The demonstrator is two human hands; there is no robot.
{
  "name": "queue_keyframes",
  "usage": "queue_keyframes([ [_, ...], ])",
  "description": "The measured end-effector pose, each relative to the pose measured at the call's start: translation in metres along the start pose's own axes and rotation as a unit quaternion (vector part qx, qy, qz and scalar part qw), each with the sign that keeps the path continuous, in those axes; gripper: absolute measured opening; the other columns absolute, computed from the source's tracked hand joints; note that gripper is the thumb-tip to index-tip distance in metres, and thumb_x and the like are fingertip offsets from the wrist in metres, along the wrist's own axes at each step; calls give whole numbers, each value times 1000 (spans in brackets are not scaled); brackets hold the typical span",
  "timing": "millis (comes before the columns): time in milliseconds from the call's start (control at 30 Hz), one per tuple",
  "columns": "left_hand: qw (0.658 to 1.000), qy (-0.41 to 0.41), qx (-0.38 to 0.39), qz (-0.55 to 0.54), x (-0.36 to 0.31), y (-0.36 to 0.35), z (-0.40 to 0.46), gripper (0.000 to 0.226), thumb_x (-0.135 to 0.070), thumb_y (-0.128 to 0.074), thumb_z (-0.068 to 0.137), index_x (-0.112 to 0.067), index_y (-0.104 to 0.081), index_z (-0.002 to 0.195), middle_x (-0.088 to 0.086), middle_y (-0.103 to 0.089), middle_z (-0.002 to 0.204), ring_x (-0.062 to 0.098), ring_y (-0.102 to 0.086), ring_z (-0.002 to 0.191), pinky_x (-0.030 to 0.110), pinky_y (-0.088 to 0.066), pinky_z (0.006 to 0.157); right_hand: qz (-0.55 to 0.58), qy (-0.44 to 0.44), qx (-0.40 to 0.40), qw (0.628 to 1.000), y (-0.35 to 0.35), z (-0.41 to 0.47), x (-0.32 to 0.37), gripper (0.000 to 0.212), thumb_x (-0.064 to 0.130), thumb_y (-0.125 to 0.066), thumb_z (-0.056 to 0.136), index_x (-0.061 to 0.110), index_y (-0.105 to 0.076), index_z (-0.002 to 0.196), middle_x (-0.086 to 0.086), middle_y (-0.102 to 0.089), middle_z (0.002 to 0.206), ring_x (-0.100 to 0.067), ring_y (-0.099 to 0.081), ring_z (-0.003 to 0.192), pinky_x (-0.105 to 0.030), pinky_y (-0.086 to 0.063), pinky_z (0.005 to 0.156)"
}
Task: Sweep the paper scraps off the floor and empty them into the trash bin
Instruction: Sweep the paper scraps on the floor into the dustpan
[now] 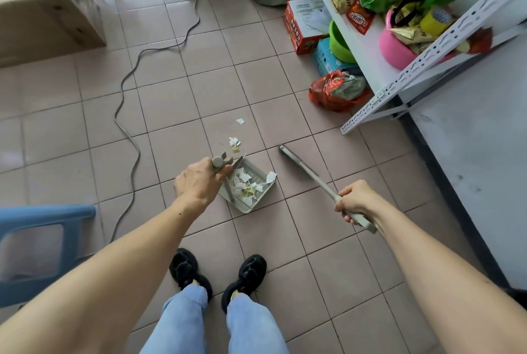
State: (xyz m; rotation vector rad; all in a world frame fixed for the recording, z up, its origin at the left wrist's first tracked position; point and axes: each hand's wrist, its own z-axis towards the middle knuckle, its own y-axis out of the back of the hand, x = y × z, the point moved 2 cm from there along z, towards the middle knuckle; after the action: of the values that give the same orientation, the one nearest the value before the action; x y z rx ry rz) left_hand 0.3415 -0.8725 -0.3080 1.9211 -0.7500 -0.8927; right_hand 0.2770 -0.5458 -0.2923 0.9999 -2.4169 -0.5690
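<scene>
A grey dustpan point(258, 199) sits low over the tiled floor in front of my feet, holding several white and yellow paper scraps point(247, 181). My left hand point(196, 181) is closed around the top of the dustpan's upright handle point(219, 164). My right hand point(355, 200) grips a grey broom handle point(308, 172) that slants away to the upper left; its brush end is not visible. A few scraps point(235, 145) lie on the floor just beyond the dustpan, and one white scrap point(240, 121) lies farther off. No trash bin can be seen.
A grey cable point(125, 114) snakes across the floor at left. A blue plastic stool point(37, 239) stands at lower left, a cardboard box point(42, 11) at upper left. A white metal shelf point(399, 80) with snacks and bags stands at right, a red bag point(333, 91) at its foot.
</scene>
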Motion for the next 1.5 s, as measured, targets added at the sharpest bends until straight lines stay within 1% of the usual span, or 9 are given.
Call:
queue_keyframes([
  [333, 1000, -15, 22, -2, 7, -6, -3, 53, -68, -44, 88, -17, -57, 97, 11, -68, 101, 34, -62, 97, 37, -41, 71, -47, 18, 111, 993, 1, -37, 5, 31, -8, -67, 82, -1, -65, 113, -17, -60, 64, -15, -49, 32, -19, -40, 33],
  [467, 1000, -14, 6, -16, 14, 1, -10, 50, -68, -44, 88, -18, -51, 86, 12, -68, 98, 34, -62, 95, 35, -38, 67, -64, 29, 110, 991, 15, -44, 20, 31, -6, -69, 81, 0, -67, 112, -19, -61, 67, -16, -49, 34, -19, -40, 34],
  [667, 999, 24, -21, -23, 42, 22, -12, 51, -66, -44, 89, -17, -57, 90, 12, -68, 97, 34, -62, 94, 33, -35, 66, -3, 48, 69, 996, 10, -41, 58, 37, -13, -67, 82, -7, -62, 118, -20, -59, 64, -14, -47, 27, -17, -39, 30],
  [833, 996, 65, -46, -28, 78, 38, -9, 52, -66, -44, 89, -16, -59, 91, 14, -68, 96, 35, -63, 93, 34, -37, 67, 23, 73, 30, 997, -37, -12, 108, 39, -13, -69, 80, -6, -59, 118, -19, -57, 62, -15, -46, 26, -17, -39, 30],
  [1033, 990, 118, -59, -43, 111, 44, 8, 53, -64, -42, 91, -15, -61, 97, 15, -68, 99, 35, -62, 96, 34, -37, 69, -29, 117, -44, 992, -94, 41, 162, 24, -6, -71, 72, 8, -55, 84, -24, -69, 88, -30, -64, 47, -40, -58, 52],
  [1100, 991, 120, -49, -45, 116, 42, 14, 52, -64, -42, 91, -16, -60, 97, 13, -68, 99, 34, -62, 96, 33, -36, 70, -52, 126, -74, 988, -106, 54, 173, 24, -3, -70, 72, 13, -51, 73, -22, -71, 85, -38, -73, 68, -52, -62, 69],
  [1167, 991, 116, -42, -46, 116, 41, 21, 52, -64, -42, 91, -16, -60, 100, 13, -67, 99, 33, -62, 97, 34, -36, 70, -69, 126, -79, 986, -114, 62, 179, 17, 0, -71, 73, 9, -60, 81, -18, -69, 79, -39, -75, 78, -53, -62, 73],
  [1300, 991, 118, -31, -53, 110, 44, 39, 52, -62, -43, 92, -15, -59, 102, 14, -67, 103, 34, -61, 100, 35, -37, 73, -116, 98, -3, 988, -128, 58, 175, 29, -2, -71, 74, -6, -65, 102, -17, -64, 57, -31, -67, 50, -46, -63, 64],
  [1500, 993, 110, -18, -48, 101, 47, 54, 52, -62, -44, 91, -14, -58, 104, 15, -66, 107, 35, -60, 104, 35, -35, 74, -166, 93, 97, 977, -112, 10, 173, 25, -7, -68, 79, -10, -65, 103, -21, -58, 64, -22, -52, 39, -30, -48, 48],
])
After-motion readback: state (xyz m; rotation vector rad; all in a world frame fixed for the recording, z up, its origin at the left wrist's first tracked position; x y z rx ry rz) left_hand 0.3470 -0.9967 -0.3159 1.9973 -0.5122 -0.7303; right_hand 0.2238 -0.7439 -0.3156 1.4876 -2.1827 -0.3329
